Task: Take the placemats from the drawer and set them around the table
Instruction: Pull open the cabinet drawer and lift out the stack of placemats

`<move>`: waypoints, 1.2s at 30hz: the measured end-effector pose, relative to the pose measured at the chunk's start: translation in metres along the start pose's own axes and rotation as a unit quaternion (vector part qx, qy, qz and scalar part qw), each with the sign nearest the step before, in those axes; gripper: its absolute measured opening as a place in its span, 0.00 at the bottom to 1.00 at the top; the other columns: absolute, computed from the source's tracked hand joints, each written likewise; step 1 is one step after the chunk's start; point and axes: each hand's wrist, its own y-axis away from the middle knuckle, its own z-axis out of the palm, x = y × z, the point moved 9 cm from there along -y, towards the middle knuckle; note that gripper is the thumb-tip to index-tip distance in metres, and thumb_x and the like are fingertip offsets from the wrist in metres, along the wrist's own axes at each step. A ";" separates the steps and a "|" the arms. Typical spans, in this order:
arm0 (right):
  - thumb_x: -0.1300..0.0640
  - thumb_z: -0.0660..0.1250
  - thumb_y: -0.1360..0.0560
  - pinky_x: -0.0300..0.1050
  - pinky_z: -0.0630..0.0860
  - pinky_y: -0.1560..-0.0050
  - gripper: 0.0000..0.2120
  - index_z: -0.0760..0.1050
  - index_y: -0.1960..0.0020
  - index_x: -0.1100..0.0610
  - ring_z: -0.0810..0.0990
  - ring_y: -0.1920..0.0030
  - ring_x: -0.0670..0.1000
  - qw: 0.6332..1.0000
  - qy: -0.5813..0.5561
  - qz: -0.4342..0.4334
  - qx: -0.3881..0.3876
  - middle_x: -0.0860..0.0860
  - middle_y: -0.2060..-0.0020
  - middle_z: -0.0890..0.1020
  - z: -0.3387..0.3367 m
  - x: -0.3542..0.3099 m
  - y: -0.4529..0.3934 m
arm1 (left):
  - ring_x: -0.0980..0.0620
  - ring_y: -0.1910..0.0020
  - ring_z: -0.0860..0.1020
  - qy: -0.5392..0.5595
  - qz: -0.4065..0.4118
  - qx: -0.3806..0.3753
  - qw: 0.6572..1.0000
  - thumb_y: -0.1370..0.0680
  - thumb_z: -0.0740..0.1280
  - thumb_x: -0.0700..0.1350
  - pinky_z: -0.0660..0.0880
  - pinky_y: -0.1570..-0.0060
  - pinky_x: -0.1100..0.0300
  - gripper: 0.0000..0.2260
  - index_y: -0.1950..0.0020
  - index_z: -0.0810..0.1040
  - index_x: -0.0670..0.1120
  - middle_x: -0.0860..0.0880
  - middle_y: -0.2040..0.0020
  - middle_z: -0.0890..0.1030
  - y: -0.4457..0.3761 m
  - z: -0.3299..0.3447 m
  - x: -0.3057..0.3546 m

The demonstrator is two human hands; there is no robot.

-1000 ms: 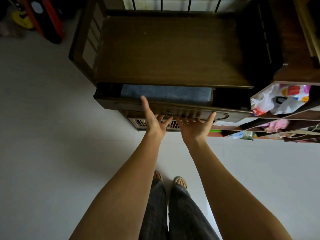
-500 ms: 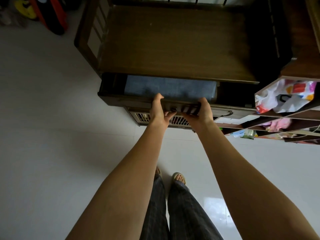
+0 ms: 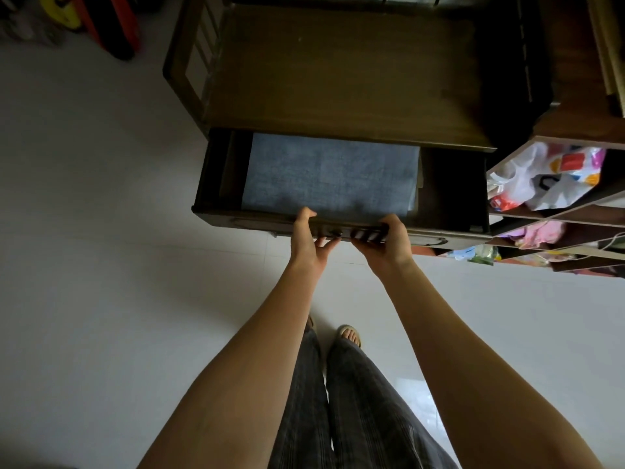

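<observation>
A dark wooden drawer (image 3: 216,216) stands pulled out from under the top of a dark wooden cabinet (image 3: 338,69). Blue-grey placemats (image 3: 331,174) lie flat inside it, filling its left and middle part. My left hand (image 3: 309,242) and my right hand (image 3: 385,243) both grip the middle of the drawer's front panel, thumbs over its top edge, fingers underneath. The right part of the drawer is dark and I cannot tell what it holds.
An open shelf unit (image 3: 558,214) with plastic bags and cloth items stands right of the cabinet, close to the drawer's end. Red, black and yellow objects (image 3: 101,25) lie at the far left. Pale tiled floor (image 3: 101,265) surrounds my legs and sandalled feet.
My hands closed on the drawer front and drew it outward. Much more of the blue-grey placemats shows now than a second ago.
</observation>
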 end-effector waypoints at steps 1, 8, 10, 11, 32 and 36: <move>0.62 0.63 0.25 0.59 0.75 0.40 0.05 0.69 0.51 0.60 0.75 0.44 0.62 1.000 0.003 0.000 0.002 0.61 0.48 0.74 -0.003 0.001 0.002 | 0.42 0.40 0.73 0.002 -0.001 0.001 1.000 0.23 0.63 0.44 0.73 0.36 0.43 0.15 0.37 0.70 0.42 0.40 0.44 0.73 0.003 -0.001 -0.003; 0.64 0.60 0.25 0.58 0.73 0.37 0.01 0.69 0.54 0.61 0.73 0.46 0.61 1.000 0.005 0.015 0.012 0.62 0.47 0.71 -0.013 0.005 0.000 | 0.44 0.47 0.73 0.008 -0.018 0.003 1.000 0.24 0.62 0.41 0.77 0.43 0.46 0.12 0.42 0.70 0.41 0.41 0.48 0.71 0.002 -0.010 -0.010; 0.62 0.61 0.24 0.56 0.74 0.38 0.02 0.69 0.54 0.61 0.74 0.45 0.61 0.999 0.029 0.025 0.033 0.62 0.47 0.72 -0.015 0.004 0.002 | 0.45 0.50 0.73 -0.019 -0.036 0.024 0.999 0.24 0.62 0.43 0.78 0.47 0.46 0.10 0.44 0.69 0.41 0.41 0.50 0.71 0.003 -0.011 -0.009; 0.60 0.62 0.23 0.55 0.76 0.41 0.04 0.70 0.53 0.61 0.76 0.47 0.60 0.997 0.060 0.032 0.042 0.62 0.48 0.74 -0.017 0.003 0.004 | 0.44 0.50 0.74 -0.053 -0.062 0.042 0.996 0.23 0.62 0.45 0.78 0.50 0.46 0.12 0.43 0.69 0.40 0.40 0.49 0.71 0.006 -0.014 -0.010; 0.40 0.73 0.33 0.55 0.71 0.36 0.45 0.57 0.28 0.62 0.71 0.36 0.63 0.837 0.502 -0.081 0.201 0.61 0.35 0.70 0.020 -0.122 -0.040 | 0.37 0.31 0.66 -0.571 0.110 0.239 0.777 0.23 0.61 0.61 0.69 0.36 0.44 0.34 0.26 0.62 0.39 0.38 0.29 0.66 -0.040 -0.021 0.156; 0.43 0.75 0.34 0.49 0.72 0.44 0.40 0.65 0.32 0.63 0.75 0.38 0.60 0.855 0.488 -0.077 0.156 0.59 0.38 0.75 0.022 -0.125 -0.045 | 0.40 0.37 0.74 -0.458 0.091 0.210 0.859 0.25 0.66 0.61 0.73 0.39 0.49 0.32 0.31 0.69 0.38 0.40 0.35 0.74 -0.053 -0.025 0.159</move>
